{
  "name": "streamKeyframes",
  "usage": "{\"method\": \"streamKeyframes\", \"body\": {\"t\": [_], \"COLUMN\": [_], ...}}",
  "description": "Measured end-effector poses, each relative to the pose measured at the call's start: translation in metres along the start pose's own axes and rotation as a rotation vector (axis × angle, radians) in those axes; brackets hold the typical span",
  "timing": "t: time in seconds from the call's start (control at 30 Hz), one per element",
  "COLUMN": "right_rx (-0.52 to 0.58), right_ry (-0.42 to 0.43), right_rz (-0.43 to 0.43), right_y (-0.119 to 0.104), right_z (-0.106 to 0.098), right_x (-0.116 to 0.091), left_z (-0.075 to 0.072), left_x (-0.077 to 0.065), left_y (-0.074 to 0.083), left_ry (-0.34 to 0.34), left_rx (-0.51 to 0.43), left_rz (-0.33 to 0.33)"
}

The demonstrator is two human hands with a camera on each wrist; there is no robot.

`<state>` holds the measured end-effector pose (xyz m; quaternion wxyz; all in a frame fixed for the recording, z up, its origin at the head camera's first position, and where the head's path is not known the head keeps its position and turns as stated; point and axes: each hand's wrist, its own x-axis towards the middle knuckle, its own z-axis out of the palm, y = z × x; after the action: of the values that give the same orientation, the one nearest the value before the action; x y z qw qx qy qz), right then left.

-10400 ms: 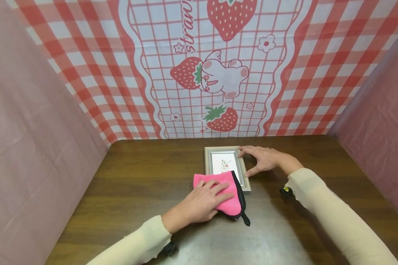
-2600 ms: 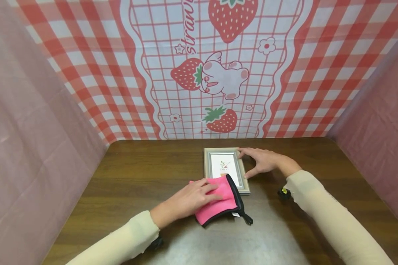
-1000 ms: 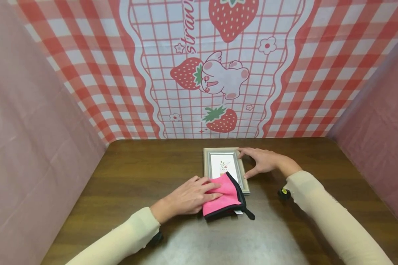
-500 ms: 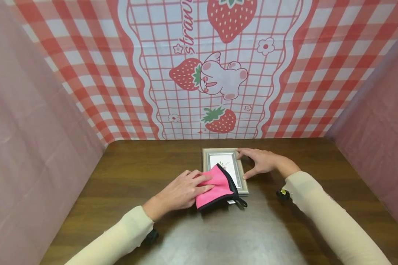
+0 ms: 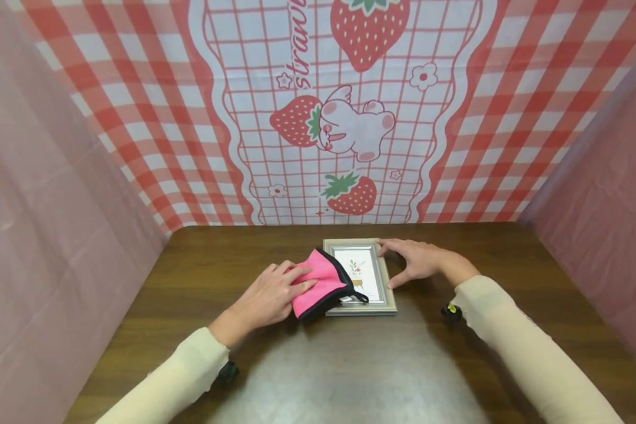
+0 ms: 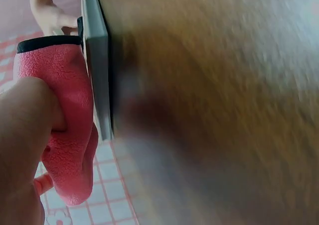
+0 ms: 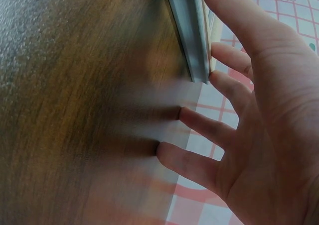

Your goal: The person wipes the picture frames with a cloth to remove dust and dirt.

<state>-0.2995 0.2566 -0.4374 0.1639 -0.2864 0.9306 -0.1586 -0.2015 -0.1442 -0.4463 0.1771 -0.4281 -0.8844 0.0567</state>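
Between the fingers and thumb of my left hand [image 5: 267, 296] is a bunched pink cloth [image 5: 320, 282] with black edging and a small black loop. The cloth lies across the left side of a picture frame [image 5: 354, 311] and hides part of it. The frame lies flat on the table, pale with a silver inner border and a plant print. In the left wrist view the pink cloth [image 6: 72, 100] hangs beside the frame's edge [image 6: 101, 75]. My right hand [image 5: 424, 261] touches the frame's right edge with thumb and fingertips. In the right wrist view its other fingers [image 7: 204, 128] spread past the frame's corner.
The brown wooden table [image 5: 360, 377] reaches to a red-and-white checked strawberry backdrop [image 5: 350, 118] just behind the frame. Pink drapes stand at the left [image 5: 58, 206] and right [image 5: 604, 194].
My left hand has drawn the cloth leftward and slightly away from me, off the frame's lower right part, baring more of the print. The right hand and the frame have stayed nearly still.
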Motion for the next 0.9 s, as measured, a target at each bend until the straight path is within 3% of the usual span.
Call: {"method": "streamKeyframes", "body": {"t": [0.27, 0.47, 0.63, 0.9], "right_rx": [0.012, 0.019, 0.013, 0.015], "right_ry": [-0.022, -0.022, -0.017, -0.017], "right_rz": [0.012, 0.012, 0.009, 0.013], "right_y": [0.002, 0.003, 0.004, 0.004], "right_z": [-0.001, 0.001, 0.001, 0.001], "right_x": [0.001, 0.001, 0.001, 0.001], "left_z": [0.006, 0.009, 0.010, 0.010], "left_x": [0.000, 0.004, 0.009, 0.015], "left_y": [-0.006, 0.004, 0.016, 0.034], "left_ry": [0.094, 0.072, 0.095, 0.000], "left_rx": [0.036, 0.010, 0.003, -0.046], "left_rz": [-0.082, -0.182, -0.234, -0.330]}}
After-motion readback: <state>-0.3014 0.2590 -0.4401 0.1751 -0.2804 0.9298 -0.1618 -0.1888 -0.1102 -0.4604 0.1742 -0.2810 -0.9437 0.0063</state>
